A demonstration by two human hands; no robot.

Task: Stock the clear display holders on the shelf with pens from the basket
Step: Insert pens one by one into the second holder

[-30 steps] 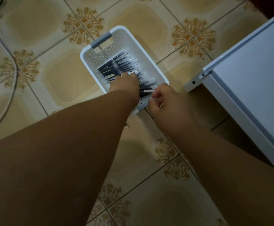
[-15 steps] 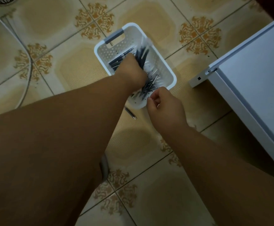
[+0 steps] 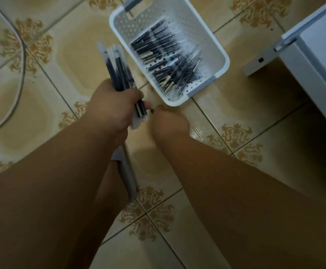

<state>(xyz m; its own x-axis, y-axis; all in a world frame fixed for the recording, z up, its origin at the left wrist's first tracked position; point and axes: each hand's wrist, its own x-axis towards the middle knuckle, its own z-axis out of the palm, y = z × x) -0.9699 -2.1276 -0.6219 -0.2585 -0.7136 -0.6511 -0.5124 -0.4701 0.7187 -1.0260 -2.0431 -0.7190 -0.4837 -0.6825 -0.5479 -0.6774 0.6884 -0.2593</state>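
Person, head view: left hand (image 3: 112,108) and right hand (image 3: 168,125), both bare; forearms bare, no sleeves showing. Grey garment edge (image 3: 127,171) between forearms, possibly shorts; too dim to tell.

Setting: domestic interior, probably a home room; exact room cannot be told
Floor (image 3: 76,61): glazed beige tiles with ornate brown corner motifs; household style
Furniture: white shelf unit (image 3: 317,61) standing on the tiles
Cable (image 3: 20,74): loose white cord lying across the floor
Container: 1 white perforated plastic basket (image 3: 219,55) on the floor
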